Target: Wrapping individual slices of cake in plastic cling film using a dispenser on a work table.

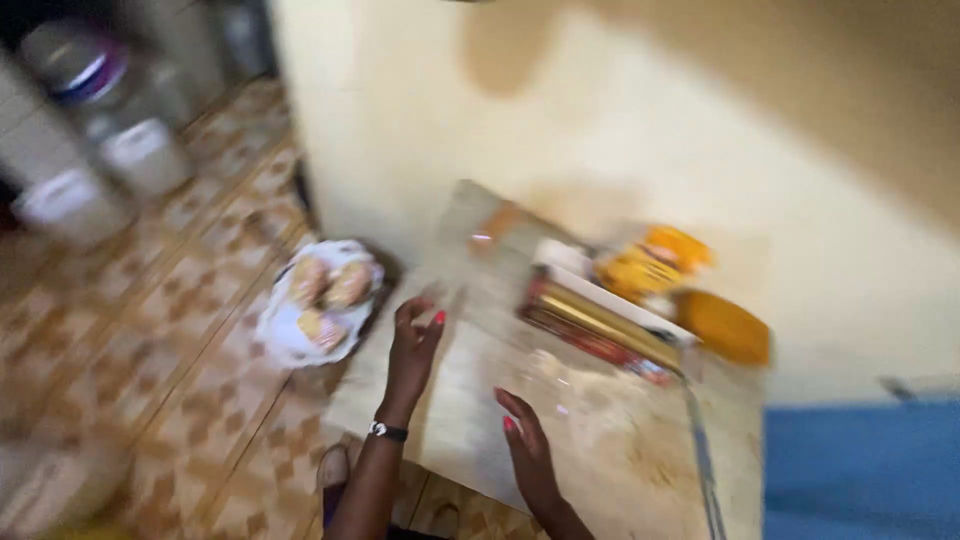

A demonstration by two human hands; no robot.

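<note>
Low in the frame, the right hand (528, 450) and left hand (415, 345) lie open and flat on a clear plastic sheet (520, 330) covering the table (620, 470), holding nothing; the sheet fills mid-frame, its long axis running from lower right to upper left. Beyond the fingers a red-and-gold box (600, 325) lies across the sheet, with yellow packets (650, 262) and an orange lump (725, 328) behind by the wall. A tug on the sheet could drag these off, or toward the plate (320, 300) at left.
</note>
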